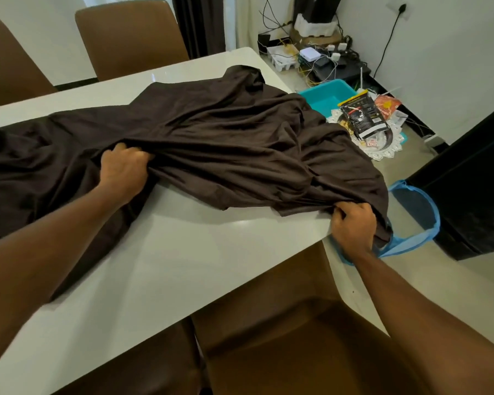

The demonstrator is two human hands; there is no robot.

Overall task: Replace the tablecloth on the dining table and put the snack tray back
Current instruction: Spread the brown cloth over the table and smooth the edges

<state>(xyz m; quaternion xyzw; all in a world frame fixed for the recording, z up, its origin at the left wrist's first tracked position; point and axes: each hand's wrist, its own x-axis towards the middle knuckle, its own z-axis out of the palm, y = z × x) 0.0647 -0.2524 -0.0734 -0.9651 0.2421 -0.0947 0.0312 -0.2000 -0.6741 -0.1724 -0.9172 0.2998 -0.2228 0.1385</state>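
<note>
A dark brown tablecloth (pixel 211 132) lies rumpled across the white worktop (pixel 197 266). It is heaped in folds from nine o'clock through the middle to about two o'clock, where it spills over the far right edge. The glossy near part of the worktop, at six o'clock, is bare.

The person's left hand (pixel 123 169) is out over the cloth at about ten o'clock, knuckles up. Its fingers (pixel 134 153) are curled tight into a bunch of the fabric, and creases run away from the grip. The right hand (pixel 352 226) is at the worktop's right edge, at about three o'clock. Its fingers (pixel 345 209) are curled and pinch the hem where the cloth hangs over the side.

The snack tray (pixel 388 153), white with a scalloped rim, sits down on the floor at two o'clock. It is well apart from the hands and partly hidden by the drooping cloth. A black packet (pixel 360 115) and a red packet (pixel 387 105) lie in it. Just beyond it is a teal tub (pixel 322 95).

Below the right hand, on the floor at three o'clock, stands a blue mesh hamper (pixel 422 212), beside a dark cabinet (pixel 474 181). Brown chairs stand at the far side (pixel 129 38) and the near side (pixel 283 337), and a tangle of cables and small boxes (pixel 320 58) lies by the wall at one o'clock.
</note>
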